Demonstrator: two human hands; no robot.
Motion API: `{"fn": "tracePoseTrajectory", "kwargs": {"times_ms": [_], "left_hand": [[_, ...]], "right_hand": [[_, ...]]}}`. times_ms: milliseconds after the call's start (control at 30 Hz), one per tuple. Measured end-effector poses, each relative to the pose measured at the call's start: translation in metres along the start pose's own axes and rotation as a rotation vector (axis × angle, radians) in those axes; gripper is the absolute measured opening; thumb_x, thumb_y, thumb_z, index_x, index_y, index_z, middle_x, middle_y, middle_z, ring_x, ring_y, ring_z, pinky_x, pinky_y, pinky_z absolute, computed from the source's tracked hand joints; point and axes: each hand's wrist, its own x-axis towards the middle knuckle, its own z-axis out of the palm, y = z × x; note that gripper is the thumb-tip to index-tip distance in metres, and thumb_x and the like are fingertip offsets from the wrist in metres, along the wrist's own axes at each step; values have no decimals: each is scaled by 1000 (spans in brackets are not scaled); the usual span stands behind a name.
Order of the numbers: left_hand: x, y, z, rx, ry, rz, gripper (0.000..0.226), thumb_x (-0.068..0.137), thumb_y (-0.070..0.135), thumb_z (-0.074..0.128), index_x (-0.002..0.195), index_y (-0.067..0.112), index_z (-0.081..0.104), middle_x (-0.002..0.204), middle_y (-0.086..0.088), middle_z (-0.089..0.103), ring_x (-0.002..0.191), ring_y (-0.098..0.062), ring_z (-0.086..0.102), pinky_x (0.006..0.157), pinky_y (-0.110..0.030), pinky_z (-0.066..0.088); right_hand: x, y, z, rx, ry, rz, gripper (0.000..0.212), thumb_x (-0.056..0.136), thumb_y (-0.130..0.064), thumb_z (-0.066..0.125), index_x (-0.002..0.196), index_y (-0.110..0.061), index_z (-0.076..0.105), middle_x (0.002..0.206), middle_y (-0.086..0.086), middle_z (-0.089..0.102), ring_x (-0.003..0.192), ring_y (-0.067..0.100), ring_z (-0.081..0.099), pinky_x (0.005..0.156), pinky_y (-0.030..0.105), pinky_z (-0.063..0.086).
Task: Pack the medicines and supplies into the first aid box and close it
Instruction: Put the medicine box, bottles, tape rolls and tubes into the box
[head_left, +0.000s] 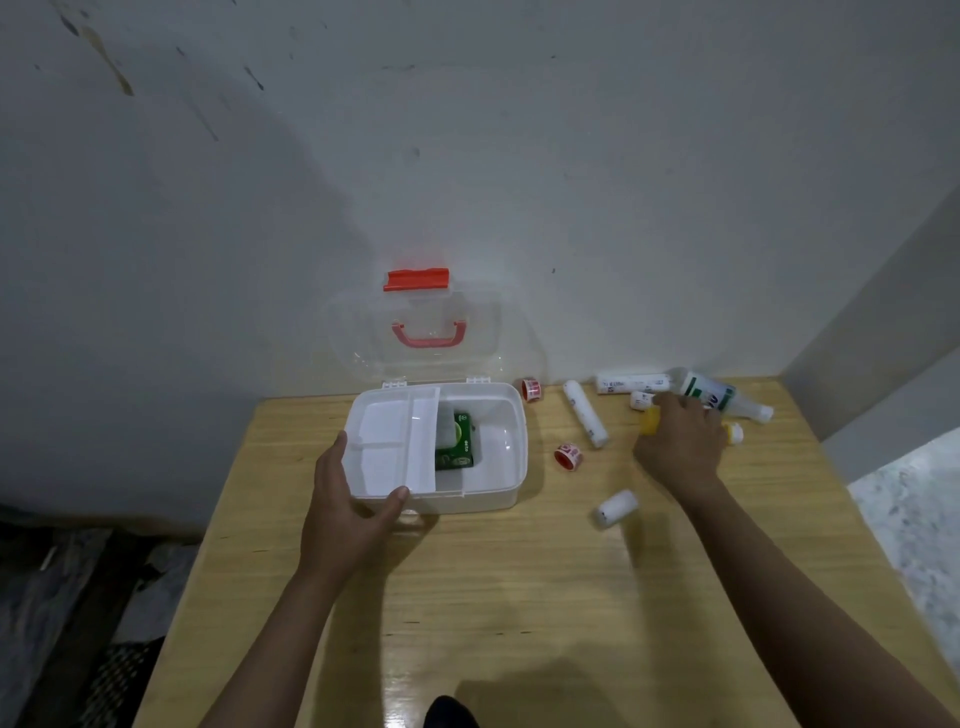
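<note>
The white first aid box (498, 493) stands open on the wooden table, its clear lid (415, 332) with a red latch leaning up against the wall. A white divider tray (384, 441) covers its left half; a green carton (457, 441) lies in the right half. My left hand (348, 499) grips the box's front left corner. My right hand (680, 447) is curled round a small yellow-capped item (650, 420) among the supplies to the right. Around it lie two long white rolls (586, 421) (631, 383), a white and green bottle (719, 397), two red tape rolls (531, 389) (569, 456) and a short white roll (615, 508).
Another small white bottle with a yellow cap (733, 432) lies just right of my right hand. The wall runs directly behind the table and a grey ledge (883, 374) rises at the right. The table's left edge (218, 519) drops to a dark floor.
</note>
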Motion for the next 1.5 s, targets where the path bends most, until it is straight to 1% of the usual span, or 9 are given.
{"fn": "tracePoseTrajectory", "kwargs": {"times_ms": [100, 267, 400, 567, 800, 933, 1100, 1200, 1500], "left_hand": [[0, 1, 1, -9, 3, -3, 95, 67, 44, 74, 144, 26, 22, 144, 1, 32, 123, -12, 34, 90, -35, 44], [-1, 3, 4, 1, 22, -4, 95, 72, 34, 79, 146, 21, 22, 147, -2, 30, 129, -14, 32, 95, -38, 42], [-1, 2, 4, 9, 18, -15, 92, 74, 26, 78, 146, 21, 21, 148, -3, 30, 133, -23, 33, 98, -41, 42], [-2, 1, 4, 16, 19, -19, 92, 74, 29, 78, 146, 22, 21, 148, -3, 30, 131, -23, 34, 95, -38, 42], [-1, 2, 3, 11, 18, -4, 94, 72, 32, 79, 146, 22, 21, 147, -1, 31, 129, -19, 34, 89, -33, 41], [0, 0, 2, 11, 16, 5, 94, 72, 35, 79, 146, 21, 22, 146, -1, 32, 129, -20, 35, 88, -33, 42], [0, 1, 2, 1, 28, 24, 94, 72, 34, 79, 146, 18, 24, 146, 0, 33, 130, -19, 36, 89, -31, 40], [-1, -1, 1, 6, 23, 32, 94, 72, 37, 79, 146, 19, 23, 146, -1, 33, 130, -20, 36, 88, -32, 43], [-1, 1, 0, 5, 35, 41, 94, 71, 39, 78, 146, 20, 23, 147, 1, 33, 131, -18, 36, 90, -32, 43]], "right_hand": [[3, 23, 6, -84, -14, 43, 60, 68, -8, 59, 125, -20, 46, 135, 14, 43, 124, 42, 34, 106, 56, 24], [4, 41, 12, -119, 102, -66, 60, 71, 1, 60, 126, -20, 51, 124, 16, 51, 104, 41, 43, 90, 48, 36], [-1, 45, 13, -91, 138, -90, 55, 77, -7, 65, 129, -20, 51, 120, 19, 50, 102, 42, 48, 92, 49, 36], [-18, 31, 0, 237, 187, -216, 47, 80, -20, 68, 125, -15, 54, 115, 17, 57, 97, 39, 56, 77, 44, 46], [-68, -40, -46, 819, 154, -165, 41, 64, -33, 84, 95, -20, 61, 85, -15, 63, 74, -5, 57, 62, 13, 44], [-83, -74, -52, 932, 49, -247, 45, 58, -24, 89, 92, -19, 60, 87, -6, 64, 74, -5, 59, 58, 11, 47], [-85, -100, -44, 775, -61, -441, 45, 54, -19, 89, 89, -22, 60, 90, -15, 63, 80, 1, 60, 63, 19, 48], [-83, -113, -32, 587, -93, -541, 46, 58, -19, 84, 96, -21, 59, 102, -3, 65, 94, 14, 58, 72, 32, 49], [-82, -133, 3, 123, -128, -608, 59, 63, -24, 79, 116, -23, 55, 112, 8, 61, 108, 30, 50, 83, 39, 39]]}}
